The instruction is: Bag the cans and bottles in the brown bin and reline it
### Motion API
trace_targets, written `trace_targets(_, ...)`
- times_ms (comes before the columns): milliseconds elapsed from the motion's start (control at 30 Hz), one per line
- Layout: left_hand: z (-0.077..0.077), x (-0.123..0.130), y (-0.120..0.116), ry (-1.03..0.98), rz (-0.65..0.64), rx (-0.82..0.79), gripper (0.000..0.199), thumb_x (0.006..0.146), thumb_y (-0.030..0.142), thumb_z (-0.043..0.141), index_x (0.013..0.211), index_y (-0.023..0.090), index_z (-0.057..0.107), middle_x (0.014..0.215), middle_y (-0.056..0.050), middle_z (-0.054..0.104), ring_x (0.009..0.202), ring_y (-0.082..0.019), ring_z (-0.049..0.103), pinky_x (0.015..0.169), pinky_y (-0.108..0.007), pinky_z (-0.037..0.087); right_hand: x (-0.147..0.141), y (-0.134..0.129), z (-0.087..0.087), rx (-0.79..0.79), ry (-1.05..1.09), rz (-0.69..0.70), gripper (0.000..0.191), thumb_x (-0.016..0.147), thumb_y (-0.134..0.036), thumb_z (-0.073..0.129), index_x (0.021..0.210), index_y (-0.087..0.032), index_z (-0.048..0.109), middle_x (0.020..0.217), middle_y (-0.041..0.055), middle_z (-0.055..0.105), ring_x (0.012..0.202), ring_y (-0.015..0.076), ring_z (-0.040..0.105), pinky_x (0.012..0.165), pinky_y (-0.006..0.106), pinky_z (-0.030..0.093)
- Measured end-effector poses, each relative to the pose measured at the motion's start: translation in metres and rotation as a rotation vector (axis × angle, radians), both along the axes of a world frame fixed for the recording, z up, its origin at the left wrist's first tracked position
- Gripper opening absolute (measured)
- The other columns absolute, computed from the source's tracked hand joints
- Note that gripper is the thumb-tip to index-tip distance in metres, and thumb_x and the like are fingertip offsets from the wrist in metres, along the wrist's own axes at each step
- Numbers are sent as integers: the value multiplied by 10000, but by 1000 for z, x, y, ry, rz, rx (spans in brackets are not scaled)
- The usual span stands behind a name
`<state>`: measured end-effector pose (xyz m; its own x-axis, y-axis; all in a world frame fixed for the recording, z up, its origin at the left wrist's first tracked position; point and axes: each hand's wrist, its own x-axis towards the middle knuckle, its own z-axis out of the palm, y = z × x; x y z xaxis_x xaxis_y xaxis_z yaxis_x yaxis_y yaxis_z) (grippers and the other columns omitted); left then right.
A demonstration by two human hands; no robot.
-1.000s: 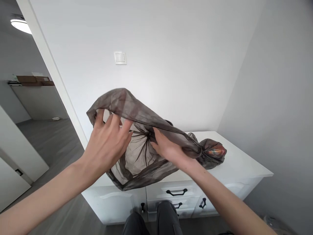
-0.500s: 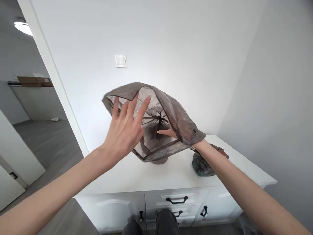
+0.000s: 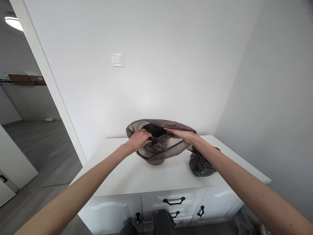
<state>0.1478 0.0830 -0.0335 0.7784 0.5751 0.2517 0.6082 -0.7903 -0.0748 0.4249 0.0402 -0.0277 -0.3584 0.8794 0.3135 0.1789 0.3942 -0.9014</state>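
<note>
A thin grey-brown plastic bin bag (image 3: 176, 151) is spread open over a small brownish container (image 3: 156, 162), whose lower edge alone shows on the white cabinet top. My left hand (image 3: 140, 139) reaches in over the bag's left side, fingers loosely bent and thumb apart, with nothing visible in its grasp. Inside the right part of the mouth, my right hand (image 3: 181, 133) lies with its fingers stretched out, and the bag's edge passes across its wrist. Dark, crumpled plastic gathers in the middle between both hands.
A knotted dark bag (image 3: 201, 164) with something in it sits on the cabinet top (image 3: 127, 182), partly behind my right forearm. Black handles (image 3: 174, 201) stick out from the drawers below. A light switch (image 3: 117, 60) is on the wall, and a doorway opens at left.
Both hands have moved down, pushing the bag lower into the container. Its mouth, raised and tilted toward me before, now lies flatter and lower. The view has shifted slightly.
</note>
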Motion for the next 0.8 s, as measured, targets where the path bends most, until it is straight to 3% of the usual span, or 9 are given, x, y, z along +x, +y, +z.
trace_targets(100, 8, -3, -7, -6, -80, -44, 289, 1015, 424, 503, 1025, 222, 710, 1023, -92, 722, 1107, -280, 624, 1053, -447, 442, -1, -3, 18, -98, 104, -45, 432, 940, -335, 493, 1325, -204, 638, 1462, 144, 631, 1320, 275, 630, 1173, 507, 448)
trace_targets(167, 12, -9, -22, -20, -122, -78, 348, 1017, 502, 480, 1043, 229, 695, 1037, -80, 701, 1044, -253, 617, 1027, -421, 458, -6, -8, 27, -162, 214, -91, 438, 1000, -341, 433, 1366, -158, 591, 1477, 168, 613, 1306, 252, 642, 1152, 444, 479)
trace_targets(233, 15, -15, -45, -17, -115, -140, 405, 1010, 572, 468, 1070, 233, 681, 1036, -74, 689, 1003, -242, 615, 1000, -406, 477, -12, -17, 33, -203, 192, -135, 430, 1015, -394, 490, 1350, -151, 605, 1434, 166, 646, 1287, 253, 652, 1153, 423, 481)
trace_targets(367, 31, -28, -98, 18, -69, -286, 475, 975, 665, 498, 1123, 259, 694, 1106, -81, 704, 1032, -257, 653, 910, -369, 524, -20, -41, 35, -50, -308, -56, 396, 931, -484, 669, 1242, -246, 728, 1302, 73, 733, 1240, 287, 661, 1146, 465, 472)
trace_targets(500, 64, -38, -131, -75, 6, -387, 549, 984, 664, 494, 1418, 335, 564, 1408, -58, 642, 1216, -257, 647, 919, -332, 544, -29, -50, 35, 82, -583, 161, 353, 895, -429, 682, 1198, -271, 770, 1221, 34, 770, 1111, 267, 711, 981, 396, 557)
trace_targets(633, 88, -44, -130, -216, 92, -249, 574, 985, 667, 478, 1407, 291, 576, 1396, -67, 667, 1228, -278, 654, 929, -352, 549, -46, -29, 36, -40, -629, 364, 429, 759, -344, 775, 1182, -273, 782, 1203, 17, 780, 1106, 227, 731, 900, 290, 582)
trace_targets(700, 92, -43, -123, -244, 158, -195, 592, 974, 687, 471, 1354, 253, 607, 1304, -82, 711, 1152, -292, 687, 882, -364, 560, -61, -11, 33, -98, -674, 438, 513, 640, -298, 844, 1151, -290, 797, 1137, -3, 798, 1049, 213, 752, 858, 260, 589)
trace_targets(800, 87, -37, -112, -253, 183, -182, 604, 974, 685, 467, 1331, 218, 607, 1257, -92, 724, 1100, -298, 700, 873, -384, 561, -91, 16, 18, -115, -792, 437, 580, 463, -192, 896, 1034, -275, 830, 1017, -11, 817, 934, 225, 769, 837, 288, 599)
